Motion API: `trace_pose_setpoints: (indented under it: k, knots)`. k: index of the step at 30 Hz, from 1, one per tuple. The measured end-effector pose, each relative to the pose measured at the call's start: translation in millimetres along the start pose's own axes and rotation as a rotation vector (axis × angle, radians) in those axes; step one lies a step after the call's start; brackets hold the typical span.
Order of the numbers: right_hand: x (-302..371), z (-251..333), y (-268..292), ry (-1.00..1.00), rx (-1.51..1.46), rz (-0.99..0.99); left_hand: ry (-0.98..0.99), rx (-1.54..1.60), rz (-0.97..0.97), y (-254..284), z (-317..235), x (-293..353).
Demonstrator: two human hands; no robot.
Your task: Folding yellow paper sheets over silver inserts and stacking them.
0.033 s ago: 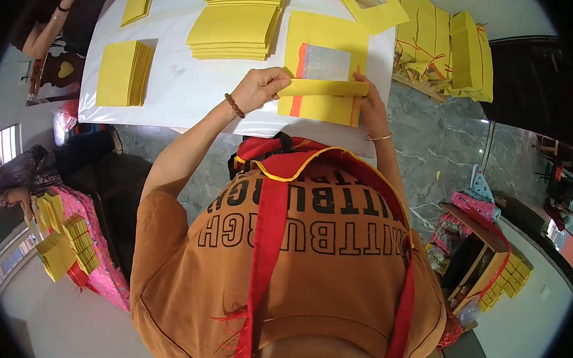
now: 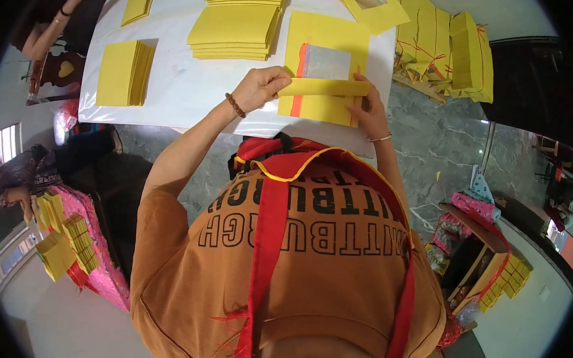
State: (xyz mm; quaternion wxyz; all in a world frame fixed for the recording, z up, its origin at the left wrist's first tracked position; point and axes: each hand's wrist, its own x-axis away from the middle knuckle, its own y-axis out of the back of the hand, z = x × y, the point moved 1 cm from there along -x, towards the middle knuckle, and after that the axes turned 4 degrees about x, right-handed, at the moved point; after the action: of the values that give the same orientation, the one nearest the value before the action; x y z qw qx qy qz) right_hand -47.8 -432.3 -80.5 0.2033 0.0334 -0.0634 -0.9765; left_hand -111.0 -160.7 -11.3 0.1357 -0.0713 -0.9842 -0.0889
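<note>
A folded yellow paper strip [image 2: 328, 88] lies crosswise between my hands, over a flat stack of yellow paper sheets [image 2: 328, 30] with a silvery rectangle [image 2: 328, 63] and orange-red edging on top. My left hand [image 2: 262, 87], a beaded bracelet at its wrist, is closed on the strip's left end. At the strip's right end, my right hand [image 2: 372, 111] holds it with the fingers, while its thumb reaches down over the yellow paper below. The strip hides the middle of the sheet beneath.
Stacks of folded yellow paper [image 2: 233, 31] stand on the white-covered table [image 2: 168, 73], with another stack [image 2: 122, 74] at left. More yellow sheets [image 2: 375, 10] lie at the far right. Yellow bundles tied with red string [image 2: 448, 54] stand beyond the right edge. Another person's arm [image 2: 49, 30] shows at far left.
My right thumb has come down from the strip onto the paper below it. The strip's right end is slightly higher. The other person's hand at far left has shifted a little.
</note>
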Motion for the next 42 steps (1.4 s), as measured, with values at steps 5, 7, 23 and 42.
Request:
trace_pose_setpoints:
  k: [5,7,23,42]
  knots:
    - [0,0,0,0.169,0.186,0.011,-0.348,-0.130,0.083,2,-11,7]
    - [0,-5,0,0.134,0.135,0.008,-0.390,-0.340,0.053,-2,-26,9]
    - [24,56,7,0.466,0.737,0.237,-0.691,-0.879,-0.060,-15,-3,34]
    - [-8,64,-22,-0.041,0.479,-0.171,0.062,-0.063,-0.439,-23,47,-23]
